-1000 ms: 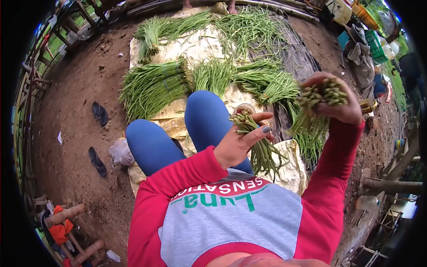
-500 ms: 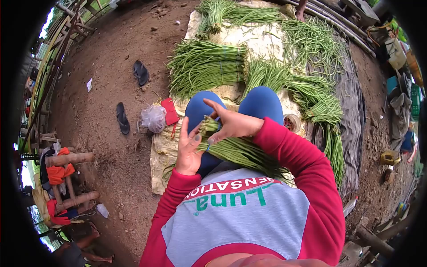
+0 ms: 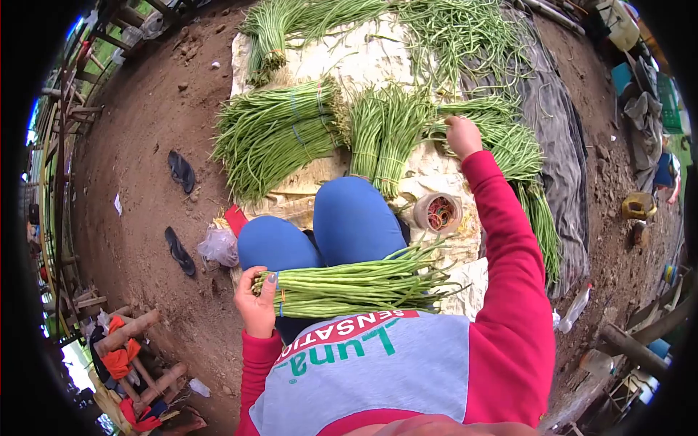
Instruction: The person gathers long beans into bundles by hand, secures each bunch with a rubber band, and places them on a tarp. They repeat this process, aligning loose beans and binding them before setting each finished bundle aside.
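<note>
A bundle of green long beans (image 3: 356, 285) lies across my lap, tied with bands near its left end. My left hand (image 3: 258, 301) grips that end, thumb on top and fingers wrapped round it. Stretched forward to the right, my right hand (image 3: 463, 136) has curled fingers at the edge of a pile of loose long beans (image 3: 509, 145); its fingertips are partly hidden among the stalks. Below that hand stands a round tub (image 3: 419, 212) holding coloured rubber bands (image 3: 440, 214).
Banded bean bundles (image 3: 280, 134) lie ahead on a pale sheet (image 3: 349, 54), with two upright-lying bunches (image 3: 385, 138) beside them. Black flip-flops (image 3: 180, 171) and a plastic bag (image 3: 218, 247) are on the left. A dark cloth (image 3: 556, 138) edges the right side.
My right hand has left the bundle and reached forward right to the bean pile. My left hand now holds the bundle alone, lying level across my lap. The view has shifted rightward.
</note>
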Available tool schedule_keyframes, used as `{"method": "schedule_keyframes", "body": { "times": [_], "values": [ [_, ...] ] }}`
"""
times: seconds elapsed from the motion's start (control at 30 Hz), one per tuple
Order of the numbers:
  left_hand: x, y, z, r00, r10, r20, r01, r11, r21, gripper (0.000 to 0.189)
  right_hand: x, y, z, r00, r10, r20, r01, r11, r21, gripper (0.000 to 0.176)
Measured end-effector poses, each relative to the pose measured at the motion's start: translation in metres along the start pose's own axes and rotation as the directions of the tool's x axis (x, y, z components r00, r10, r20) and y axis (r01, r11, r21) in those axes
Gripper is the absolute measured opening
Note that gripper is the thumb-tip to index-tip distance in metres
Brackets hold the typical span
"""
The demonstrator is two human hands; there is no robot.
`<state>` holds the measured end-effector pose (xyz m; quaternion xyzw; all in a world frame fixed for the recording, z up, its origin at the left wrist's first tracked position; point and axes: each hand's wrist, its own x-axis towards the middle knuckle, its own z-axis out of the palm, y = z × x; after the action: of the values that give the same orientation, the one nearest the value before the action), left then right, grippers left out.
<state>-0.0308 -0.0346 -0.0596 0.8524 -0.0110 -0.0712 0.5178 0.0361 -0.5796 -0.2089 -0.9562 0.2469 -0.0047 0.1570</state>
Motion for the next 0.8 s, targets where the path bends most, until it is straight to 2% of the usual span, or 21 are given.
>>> {"method": "schedule_keyframes", "body": {
  "times": [0.03, 0.1, 0.13, 0.2, 0.23, 0.27, 0.33, 0.37, 0.4, 0.43, 0.47, 0.5, 0.53, 0.57, 0.6, 0.63, 0.67, 0.73, 0.8],
  "values": [
    [0.005, 0.002, 0.004, 1.0, -0.01, -0.027, 0.011, 1.0, 0.022, 0.029, 0.015, 0.021, 0.015, 1.0, 0.01, 0.007, -0.01, 1.0, 0.002, 0.025],
    [0.01, 0.01, 0.011, 0.999, -0.042, -0.027, 0.043, 0.999, 0.011, 0.027, 0.036, 0.051, 0.044, 0.969, 0.152, 0.196, -0.09, 0.952, -0.291, 0.035],
    [0.012, 0.013, 0.013, 0.997, -0.071, -0.038, 0.071, 0.997, -0.002, 0.026, 0.041, 0.065, 0.067, 0.964, 0.154, 0.216, -0.087, 0.953, -0.289, 0.035],
    [0.017, 0.016, 0.018, 0.994, -0.096, -0.052, 0.097, 0.995, 0.007, 0.027, 0.052, 0.08, 0.107, 0.991, -0.129, -0.031, 0.116, 0.953, -0.28, 0.041],
    [0.02, 0.018, 0.02, 0.991, -0.12, -0.057, 0.121, 0.993, 0.01, 0.027, 0.059, 0.075, 0.108, 0.986, -0.127, 0.107, 0.153, 0.942, -0.3, 0.04],
    [0.02, 0.02, 0.021, 0.987, -0.145, -0.069, 0.146, 0.989, 0.014, 0.028, 0.065, 0.069, 0.111, 0.982, -0.146, 0.124, 0.176, 0.942, -0.284, 0.04],
    [0.021, 0.023, 0.022, 0.983, -0.163, -0.081, 0.168, 0.984, 0.053, 0.029, 0.082, 0.064, 0.118, 0.952, -0.131, 0.276, 0.214, 0.931, -0.296, 0.04],
    [0.022, 0.024, 0.021, 0.983, -0.165, -0.081, 0.172, 0.982, 0.081, 0.03, 0.091, 0.063, 0.113, 0.935, -0.159, 0.316, 0.254, 0.924, -0.286, 0.046],
    [0.022, 0.025, 0.022, 0.973, -0.174, -0.149, 0.19, 0.977, 0.098, 0.03, 0.097, 0.064, 0.108, 0.913, -0.202, 0.354, 0.305, 0.914, -0.267, 0.052],
    [0.022, 0.026, 0.024, 0.975, -0.185, -0.126, 0.196, 0.977, 0.083, 0.031, 0.11, 0.079, 0.116, 0.886, -0.205, 0.417, 0.288, 0.946, -0.147, 0.056],
    [0.021, 0.028, 0.025, 0.975, -0.195, -0.108, 0.203, 0.977, 0.066, 0.032, 0.115, 0.091, 0.122, 0.912, -0.266, 0.313, 0.298, 0.953, -0.058, 0.054],
    [0.023, 0.033, 0.027, 0.977, -0.181, -0.116, 0.192, 0.977, 0.095, 0.032, 0.117, 0.084, 0.106, 0.928, -0.2, 0.316, 0.244, 0.964, -0.109, 0.054],
    [0.025, 0.036, 0.028, 0.978, -0.169, -0.122, 0.184, 0.975, 0.123, 0.032, 0.123, 0.079, 0.099, 0.96, -0.073, 0.271, 0.126, 0.975, -0.184, 0.056],
    [0.024, 0.033, 0.029, 0.974, -0.181, -0.135, 0.198, 0.973, 0.122, 0.032, 0.13, 0.093, 0.099, 0.975, -0.08, 0.206, 0.111, 0.983, -0.146, 0.058],
    [0.023, 0.028, 0.029, 0.971, -0.192, -0.144, 0.209, 0.971, 0.118, 0.032, 0.136, 0.093, 0.09, 0.979, 0.033, 0.199, 0.001, 0.986, -0.167, 0.057],
    [0.023, 0.028, 0.03, 0.975, -0.153, -0.16, 0.176, 0.974, 0.143, 0.032, 0.155, 0.121, 0.108, 0.982, 0.048, 0.183, -0.022, 0.99, -0.139, 0.062],
    [0.025, 0.027, 0.031, 0.98, -0.111, -0.163, 0.139, 0.976, 0.169, 0.032, 0.152, 0.102, 0.095, 0.97, 0.164, 0.182, -0.123, 0.968, -0.217, 0.066],
    [0.025, 0.025, 0.031, 0.979, -0.081, -0.188, 0.119, 0.973, 0.198, 0.033, 0.157, 0.11, 0.113, 0.988, -0.009, 0.156, 0.073, 0.908, -0.413, 0.064],
    [0.027, 0.023, 0.03, 0.989, -0.018, -0.145, 0.05, 0.975, 0.216, 0.033, 0.172, 0.146, 0.16, 0.962, -0.232, 0.144, 0.273, 0.829, -0.489, 0.057]
  ]
}}
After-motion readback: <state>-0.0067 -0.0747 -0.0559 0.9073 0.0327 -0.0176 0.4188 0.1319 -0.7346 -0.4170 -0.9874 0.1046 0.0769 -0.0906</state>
